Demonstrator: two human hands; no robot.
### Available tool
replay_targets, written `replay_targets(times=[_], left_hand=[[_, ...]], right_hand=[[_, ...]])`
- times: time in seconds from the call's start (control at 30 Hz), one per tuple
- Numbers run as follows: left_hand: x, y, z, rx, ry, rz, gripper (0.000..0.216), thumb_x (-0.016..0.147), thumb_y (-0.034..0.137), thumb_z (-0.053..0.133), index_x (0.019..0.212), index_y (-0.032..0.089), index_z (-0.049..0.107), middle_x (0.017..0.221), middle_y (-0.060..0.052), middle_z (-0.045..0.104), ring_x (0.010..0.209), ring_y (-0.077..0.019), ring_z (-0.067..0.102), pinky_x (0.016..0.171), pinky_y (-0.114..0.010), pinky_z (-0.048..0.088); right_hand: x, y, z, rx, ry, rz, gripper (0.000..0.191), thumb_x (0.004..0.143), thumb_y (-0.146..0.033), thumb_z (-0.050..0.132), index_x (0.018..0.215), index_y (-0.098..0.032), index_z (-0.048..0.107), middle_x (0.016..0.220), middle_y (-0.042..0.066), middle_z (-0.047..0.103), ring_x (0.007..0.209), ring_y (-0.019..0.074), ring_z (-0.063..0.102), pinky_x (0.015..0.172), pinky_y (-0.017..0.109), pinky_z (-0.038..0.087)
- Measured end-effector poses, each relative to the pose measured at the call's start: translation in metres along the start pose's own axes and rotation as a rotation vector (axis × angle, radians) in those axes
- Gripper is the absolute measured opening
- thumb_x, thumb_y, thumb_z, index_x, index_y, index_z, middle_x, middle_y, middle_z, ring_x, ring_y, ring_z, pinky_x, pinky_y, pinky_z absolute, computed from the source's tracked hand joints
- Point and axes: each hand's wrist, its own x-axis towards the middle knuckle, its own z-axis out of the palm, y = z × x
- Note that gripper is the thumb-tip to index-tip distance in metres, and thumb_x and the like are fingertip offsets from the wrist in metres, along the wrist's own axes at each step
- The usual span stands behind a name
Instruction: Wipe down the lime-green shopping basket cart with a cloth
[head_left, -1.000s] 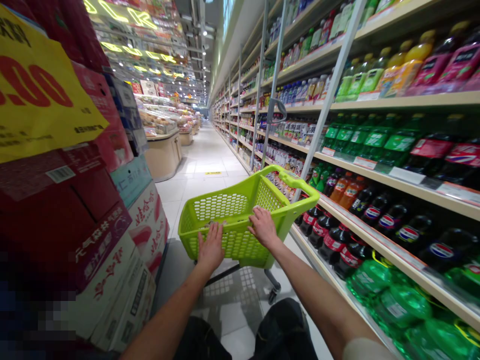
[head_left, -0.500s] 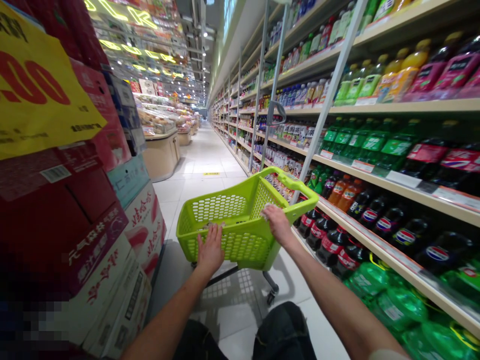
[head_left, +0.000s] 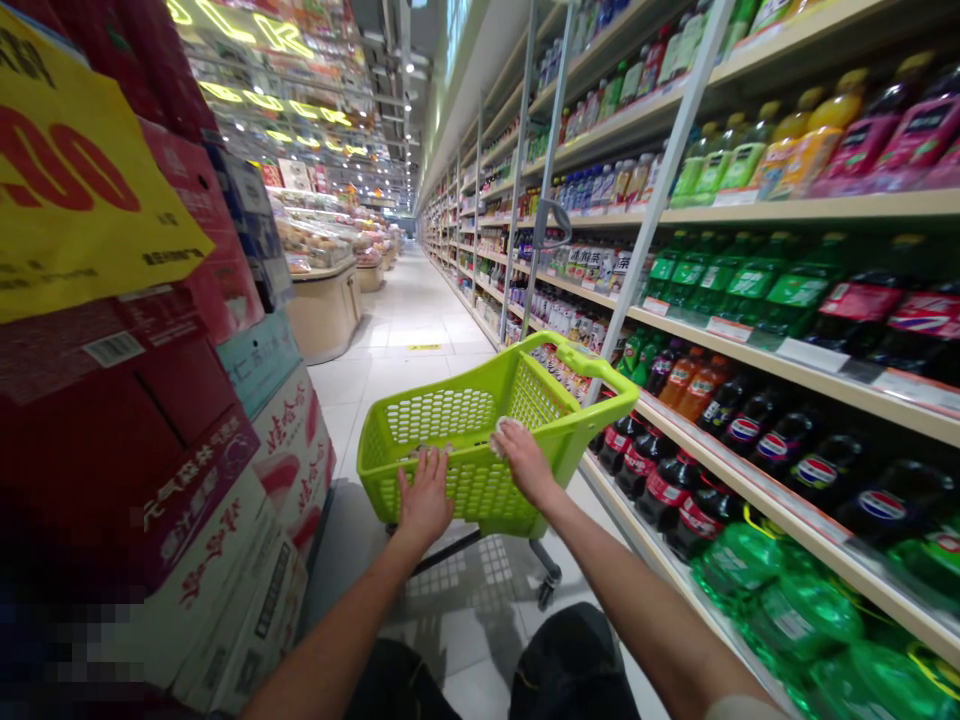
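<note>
At far left of the aisle, cartons [head_left: 292,460] stand stacked beneath a yellow price sign [head_left: 82,190]. Left hand [head_left: 426,508]: fingers laid over the near rim of the green cart [head_left: 480,458], mid-aisle; whether they close on it cannot be told. Right hand [head_left: 526,466], farther right at the same rim: fingers closed on a white wad [head_left: 498,436], apparently cloth or paper. Right: shelves [head_left: 810,210] of bottles [head_left: 791,285].

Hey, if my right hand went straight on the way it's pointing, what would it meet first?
Probably the far perforated side wall of the green shopping cart, across the basket from your right hand, though depth is hard to judge.
</note>
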Motion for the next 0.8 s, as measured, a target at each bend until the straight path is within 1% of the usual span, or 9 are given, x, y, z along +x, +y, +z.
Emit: replay_targets(times=[0.13, 0.23, 0.3, 0.37, 0.43, 0.5, 0.6, 0.7, 0.8], left_hand=[[0.011, 0.009, -0.007, -0.12, 0.083, 0.014, 0.06, 0.073, 0.012, 0.038, 0.133, 0.013, 0.032, 0.143, -0.011, 0.03, 0.133, -0.026, 0.024, 0.105, -0.057, 0.018], [0.028, 0.026, -0.008, -0.307, 0.189, 0.142, 0.06, 0.074, 0.012, 0.038, 0.133, 0.009, 0.029, 0.142, -0.013, 0.032, 0.132, -0.0209, 0.027, 0.108, -0.046, 0.023], [0.041, 0.042, -0.003, -0.414, 0.183, 0.243, 0.065, 0.073, 0.016, 0.043, 0.134, 0.007, 0.026, 0.141, -0.015, 0.033, 0.13, -0.0203, 0.029, 0.107, -0.042, 0.026], [0.053, 0.059, 0.004, -0.446, 0.164, 0.303, 0.066, 0.072, 0.019, 0.048, 0.133, 0.006, 0.028, 0.14, -0.016, 0.034, 0.129, -0.0224, 0.031, 0.107, -0.044, 0.026], [0.061, 0.071, 0.012, -0.42, 0.182, 0.292, 0.058, 0.074, 0.017, 0.047, 0.129, 0.008, 0.035, 0.137, -0.016, 0.039, 0.127, -0.0238, 0.034, 0.106, -0.046, 0.026], [0.066, 0.073, 0.019, -0.387, 0.213, 0.256, 0.048, 0.077, 0.013, 0.042, 0.125, 0.01, 0.042, 0.131, -0.015, 0.046, 0.122, -0.0221, 0.041, 0.103, -0.044, 0.031], [0.068, 0.045, 0.028, -0.359, 0.219, 0.248, 0.043, 0.078, 0.008, 0.039, 0.12, 0.014, 0.049, 0.124, -0.012, 0.052, 0.114, -0.0189, 0.047, 0.099, -0.038, 0.037], [0.058, -0.019, 0.035, -0.337, 0.271, 0.214, 0.043, 0.076, 0.008, 0.041, 0.116, 0.017, 0.052, 0.126, -0.008, 0.052, 0.116, -0.0183, 0.047, 0.101, -0.038, 0.037], [0.042, -0.085, 0.04, -0.326, 0.392, -0.007, 0.043, 0.074, 0.007, 0.039, 0.113, 0.019, 0.055, 0.122, -0.005, 0.056, 0.117, -0.0171, 0.046, 0.103, -0.038, 0.037]], right_hand=[[0.013, -0.032, 0.023, 0.132, -0.047, -0.018, 0.048, 0.075, -0.005, 0.044, 0.122, -0.013, 0.05, 0.125, 0.015, 0.052, 0.122, 0.0215, 0.041, 0.104, 0.043, 0.031], [0.02, -0.03, 0.016, 0.279, -0.018, 0.043, 0.06, 0.078, -0.013, 0.043, 0.137, -0.012, 0.029, 0.129, 0.015, 0.049, 0.12, 0.0207, 0.045, 0.101, 0.039, 0.035], [0.021, -0.026, 0.008, 0.375, 0.023, 0.141, 0.061, 0.086, -0.017, 0.034, 0.142, -0.013, 0.011, 0.129, 0.014, 0.049, 0.116, 0.0174, 0.05, 0.095, 0.033, 0.041], [0.021, -0.022, 0.002, 0.412, 0.039, 0.204, 0.057, 0.09, -0.02, 0.024, 0.142, -0.012, 0.001, 0.128, 0.014, 0.051, 0.113, 0.0148, 0.052, 0.09, 0.029, 0.043], [0.018, -0.017, -0.005, 0.358, 0.014, 0.189, 0.057, 0.091, -0.025, 0.025, 0.142, -0.011, 0.005, 0.13, 0.015, 0.049, 0.116, 0.0151, 0.049, 0.091, 0.029, 0.042], [0.014, -0.008, -0.014, 0.203, -0.019, 0.158, 0.056, 0.089, -0.03, 0.032, 0.14, -0.011, 0.018, 0.133, 0.015, 0.045, 0.122, 0.0191, 0.043, 0.096, 0.034, 0.038], [0.008, 0.011, -0.026, -0.077, -0.094, 0.116, 0.047, 0.085, -0.031, 0.041, 0.129, -0.013, 0.041, 0.127, 0.014, 0.05, 0.122, 0.0265, 0.04, 0.101, 0.045, 0.028], [0.005, 0.024, -0.032, -0.213, -0.16, 0.058, 0.042, 0.084, -0.029, 0.044, 0.123, -0.014, 0.049, 0.116, 0.013, 0.058, 0.115, 0.028, 0.045, 0.101, 0.047, 0.026], [0.003, 0.019, -0.029, -0.258, -0.142, 0.038, 0.043, 0.084, -0.031, 0.045, 0.124, -0.014, 0.049, 0.115, 0.013, 0.057, 0.113, 0.0286, 0.044, 0.101, 0.047, 0.025]])
